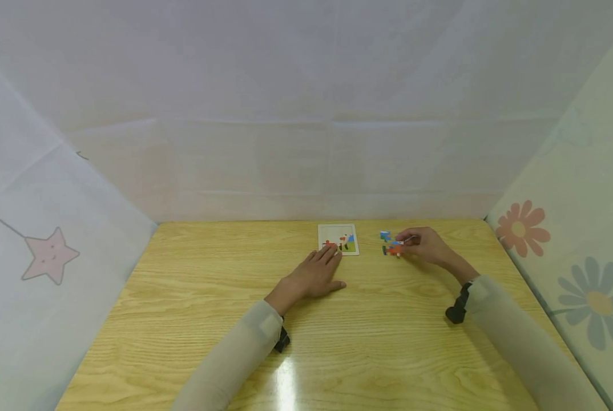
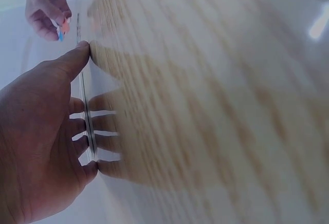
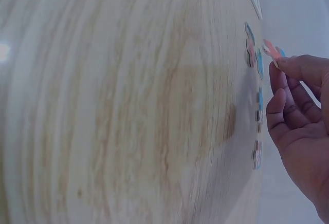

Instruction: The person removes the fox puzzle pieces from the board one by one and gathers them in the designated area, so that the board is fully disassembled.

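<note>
A shallow square puzzle board (image 1: 331, 233) lies flat at the back of the table, with a few coloured pieces in its lower part. My left hand (image 1: 311, 277) rests at its near edge, fingertips over the lower left part and thumb spread on the table. To the right, my right hand (image 1: 428, 246) pinches a red-and-blue puzzle piece (image 3: 271, 50) between thumb and fingers, held above the table. Below and beside it several loose pieces lie on the wood, among them a blue one (image 1: 385, 235) and a red one (image 3: 250, 49).
The wooden table (image 1: 193, 297) reaches back to a white cloth wall (image 1: 265, 165). Printed cloth walls stand at left and right. A black wrist strap (image 1: 458, 305) sits on the right forearm, another (image 1: 282, 339) on the left.
</note>
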The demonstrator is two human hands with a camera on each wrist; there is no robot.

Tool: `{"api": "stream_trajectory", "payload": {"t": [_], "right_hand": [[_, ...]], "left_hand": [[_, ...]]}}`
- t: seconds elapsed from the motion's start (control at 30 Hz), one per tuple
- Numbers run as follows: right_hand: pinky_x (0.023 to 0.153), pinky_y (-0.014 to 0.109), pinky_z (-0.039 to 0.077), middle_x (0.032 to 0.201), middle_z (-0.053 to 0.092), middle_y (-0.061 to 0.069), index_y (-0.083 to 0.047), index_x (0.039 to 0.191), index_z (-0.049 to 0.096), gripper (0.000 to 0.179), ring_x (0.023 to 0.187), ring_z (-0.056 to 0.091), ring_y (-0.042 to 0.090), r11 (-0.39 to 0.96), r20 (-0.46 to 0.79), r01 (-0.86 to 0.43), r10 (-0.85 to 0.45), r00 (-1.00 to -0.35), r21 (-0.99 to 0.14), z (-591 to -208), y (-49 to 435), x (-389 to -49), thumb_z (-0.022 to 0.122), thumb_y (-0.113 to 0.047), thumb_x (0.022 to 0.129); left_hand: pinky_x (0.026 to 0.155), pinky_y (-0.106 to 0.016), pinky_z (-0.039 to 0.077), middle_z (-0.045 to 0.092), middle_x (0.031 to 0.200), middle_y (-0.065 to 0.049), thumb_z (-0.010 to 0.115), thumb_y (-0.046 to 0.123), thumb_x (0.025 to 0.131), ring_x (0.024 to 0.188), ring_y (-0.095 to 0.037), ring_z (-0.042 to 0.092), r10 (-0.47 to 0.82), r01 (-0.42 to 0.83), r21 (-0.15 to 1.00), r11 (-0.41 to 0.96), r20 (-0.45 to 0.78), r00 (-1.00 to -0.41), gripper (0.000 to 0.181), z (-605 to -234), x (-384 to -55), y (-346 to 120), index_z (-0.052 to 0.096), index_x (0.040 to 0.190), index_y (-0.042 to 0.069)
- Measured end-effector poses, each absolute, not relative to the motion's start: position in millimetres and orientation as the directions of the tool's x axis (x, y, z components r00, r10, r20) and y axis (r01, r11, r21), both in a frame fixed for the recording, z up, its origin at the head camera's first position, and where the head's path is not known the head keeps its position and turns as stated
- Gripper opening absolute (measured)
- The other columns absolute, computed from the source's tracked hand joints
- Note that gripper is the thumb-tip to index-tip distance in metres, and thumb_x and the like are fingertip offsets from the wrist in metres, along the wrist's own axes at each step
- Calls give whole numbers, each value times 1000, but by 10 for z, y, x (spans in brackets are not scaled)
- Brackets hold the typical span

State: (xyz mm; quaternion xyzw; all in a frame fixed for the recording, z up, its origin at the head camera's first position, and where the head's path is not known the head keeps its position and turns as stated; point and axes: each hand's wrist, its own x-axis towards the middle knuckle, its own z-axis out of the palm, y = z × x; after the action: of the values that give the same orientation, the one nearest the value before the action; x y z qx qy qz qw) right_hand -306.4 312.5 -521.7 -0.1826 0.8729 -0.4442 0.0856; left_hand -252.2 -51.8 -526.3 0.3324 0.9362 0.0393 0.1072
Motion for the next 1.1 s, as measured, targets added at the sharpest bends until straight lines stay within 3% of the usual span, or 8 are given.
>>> {"api": "stream_trajectory", "payload": {"t": [0.13,0.37,0.67,0.93,1.1], "right_hand": [[83,26,60,132,67,29,6,128,71,30,110,71,40,542,18,-255,-404,-915,-800,-5236,3195,-3056,74,-2,99],[86,41,63,128,65,37,15,125,67,28,109,69,50,560,-1,-245,-401,-916,-791,-5037,3173,-2917,70,5,99],[80,30,62,118,73,23,2,122,74,26,102,74,33,591,23,-264,-383,-924,-762,-5301,3362,-3072,77,-7,98],[80,26,60,120,73,21,1,122,75,25,98,73,23,618,13,-257,-371,-929,-743,-5314,3404,-3087,76,-4,98],[77,26,59,114,74,20,3,121,74,24,94,71,25,628,15,-268,-378,-926,-730,-5309,3412,-3077,75,0,97]], "left_hand": [[131,-53,19,9,178,-14,44,61,110,165,-31,10,630,613,144,777,-179,-756,85,-5265,-2519,-523,18,171,8],[131,-54,19,10,178,-15,44,61,110,164,-32,10,636,619,144,772,-167,-754,85,-5270,-2518,-529,19,170,8],[131,-53,18,9,178,-15,44,61,110,165,-31,9,634,616,149,773,-165,-756,84,-5264,-2519,-530,18,171,8],[131,-53,17,8,178,-14,43,61,110,165,-31,8,632,614,150,775,-170,-756,85,-5272,-2523,-525,18,171,8],[131,-53,17,7,178,-14,43,61,110,165,-31,7,636,616,156,772,-174,-752,84,-5276,-2521,-522,17,171,9]]}}
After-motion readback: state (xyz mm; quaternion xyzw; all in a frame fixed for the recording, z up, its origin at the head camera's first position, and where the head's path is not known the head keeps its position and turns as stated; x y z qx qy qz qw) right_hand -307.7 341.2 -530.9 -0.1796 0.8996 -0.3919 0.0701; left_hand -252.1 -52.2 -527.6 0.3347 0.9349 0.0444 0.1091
